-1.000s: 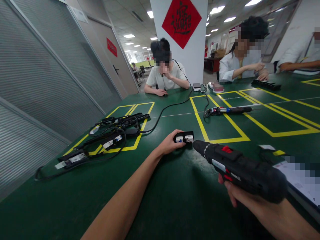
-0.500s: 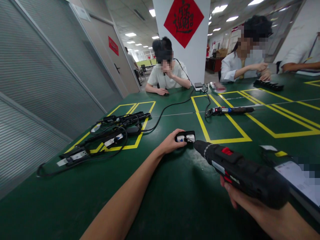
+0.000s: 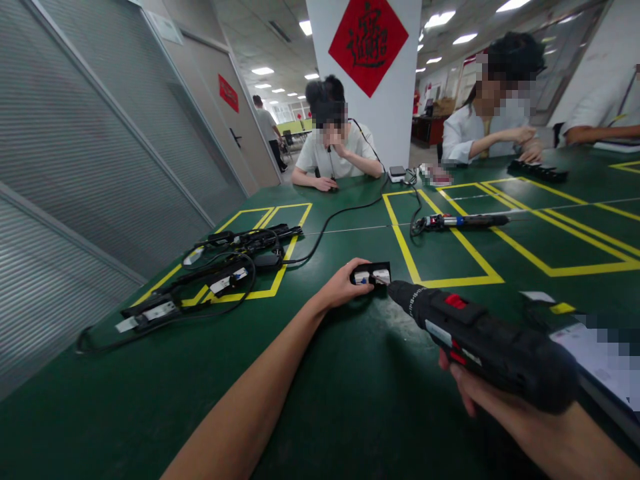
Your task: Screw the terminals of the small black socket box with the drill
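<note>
My left hand (image 3: 346, 285) is closed around the left end of a small black box (image 3: 384, 266) with white parts inside, which sits on the green table (image 3: 345, 373). In my right hand (image 3: 493, 393) is a black cordless drill (image 3: 480, 333) with red switches, held by its grip. The drill points left and its chuck is at the right end of the box. A thin bit seems to reach the white part inside, though whether it touches a screw is too small to tell.
Black bars with cables (image 3: 240, 263) lie at the left, over yellow tape outlines. A slim black tool (image 3: 460, 221) with a blue band lies ahead to the right. At the right edge rests a device with a pale screen (image 3: 590, 353). Other people sit across the table.
My hands, the drill and the box have hardly moved. In the background a standing person by the door shows more fully.
</note>
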